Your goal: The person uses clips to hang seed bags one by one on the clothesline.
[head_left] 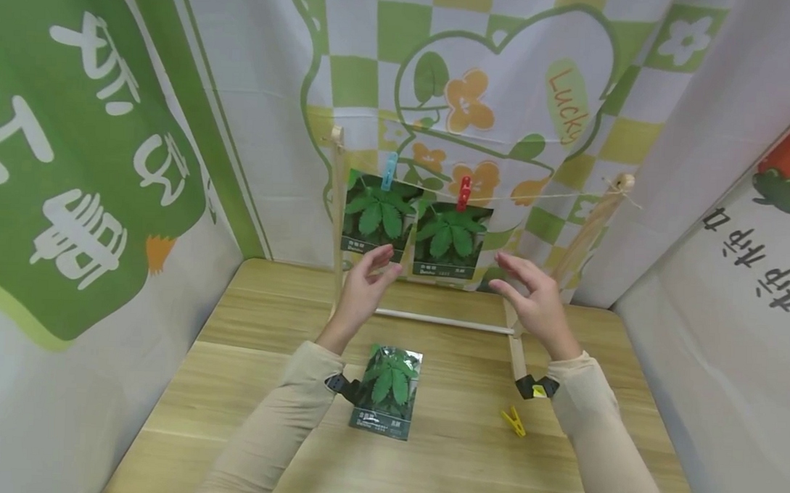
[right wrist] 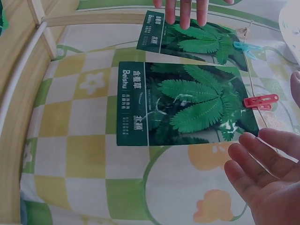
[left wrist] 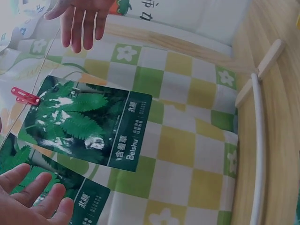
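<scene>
Two green seed packets with leaf pictures hang side by side from a string (head_left: 553, 199). A light-blue clothespin (head_left: 389, 171) holds the left packet (head_left: 378, 215), and a red clothespin (head_left: 463, 194) holds the right packet (head_left: 450, 241). My left hand (head_left: 365, 283), fingers relaxed, is in front of the left packet's lower edge. To the right of the other packet, my right hand (head_left: 535, 295) is raised with fingers parted and nothing in them. A third seed packet (head_left: 388, 391) lies on the table beside the left wrist. The yellow clothespin (head_left: 513, 421) rests near the right wrist.
Two wooden posts, the left one (head_left: 336, 223) and the right one (head_left: 588, 228), carry the string. A white rod (head_left: 444, 321) runs low between them above the wooden table (head_left: 246, 386). Behind hangs a checkered curtain (head_left: 355, 78); printed cloth covers both sides.
</scene>
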{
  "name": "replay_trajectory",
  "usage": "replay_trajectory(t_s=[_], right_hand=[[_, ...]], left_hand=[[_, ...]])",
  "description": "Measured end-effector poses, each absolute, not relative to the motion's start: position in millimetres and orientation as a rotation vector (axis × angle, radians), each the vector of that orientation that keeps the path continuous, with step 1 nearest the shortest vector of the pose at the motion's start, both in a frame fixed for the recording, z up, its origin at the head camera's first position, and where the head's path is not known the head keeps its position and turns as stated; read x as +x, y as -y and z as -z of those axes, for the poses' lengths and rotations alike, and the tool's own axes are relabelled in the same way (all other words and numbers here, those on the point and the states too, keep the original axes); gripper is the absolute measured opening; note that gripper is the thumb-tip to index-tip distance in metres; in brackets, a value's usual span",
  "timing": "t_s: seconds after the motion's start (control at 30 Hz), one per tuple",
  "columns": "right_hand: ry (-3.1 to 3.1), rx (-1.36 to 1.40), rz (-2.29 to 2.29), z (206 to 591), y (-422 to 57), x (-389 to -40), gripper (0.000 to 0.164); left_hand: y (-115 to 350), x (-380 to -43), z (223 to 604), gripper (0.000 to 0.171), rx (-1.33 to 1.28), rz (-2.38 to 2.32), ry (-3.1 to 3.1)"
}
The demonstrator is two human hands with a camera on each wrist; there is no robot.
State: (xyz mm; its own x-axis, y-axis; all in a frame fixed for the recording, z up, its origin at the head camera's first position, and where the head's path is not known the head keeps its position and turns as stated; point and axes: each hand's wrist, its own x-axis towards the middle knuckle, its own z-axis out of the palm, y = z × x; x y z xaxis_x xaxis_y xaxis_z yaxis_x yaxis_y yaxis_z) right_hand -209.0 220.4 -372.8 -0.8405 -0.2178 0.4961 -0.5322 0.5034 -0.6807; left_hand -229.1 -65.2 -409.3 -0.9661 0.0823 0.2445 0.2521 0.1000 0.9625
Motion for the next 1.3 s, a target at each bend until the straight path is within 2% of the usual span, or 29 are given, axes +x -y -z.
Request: replay_trajectory(t_s=[0.8, 1.3], right_hand=[[2.413, 0.521, -1.471, 404, -235, -195, 0.044], [2.445, 0.446, -1.418, 424, -241, -188, 0.043]], left_hand=[[70, -219, 433, 0.051, -0.295, 2.006, 2.206], [71, -218, 448, 0.053, -0.216, 2.020, 2.237]])
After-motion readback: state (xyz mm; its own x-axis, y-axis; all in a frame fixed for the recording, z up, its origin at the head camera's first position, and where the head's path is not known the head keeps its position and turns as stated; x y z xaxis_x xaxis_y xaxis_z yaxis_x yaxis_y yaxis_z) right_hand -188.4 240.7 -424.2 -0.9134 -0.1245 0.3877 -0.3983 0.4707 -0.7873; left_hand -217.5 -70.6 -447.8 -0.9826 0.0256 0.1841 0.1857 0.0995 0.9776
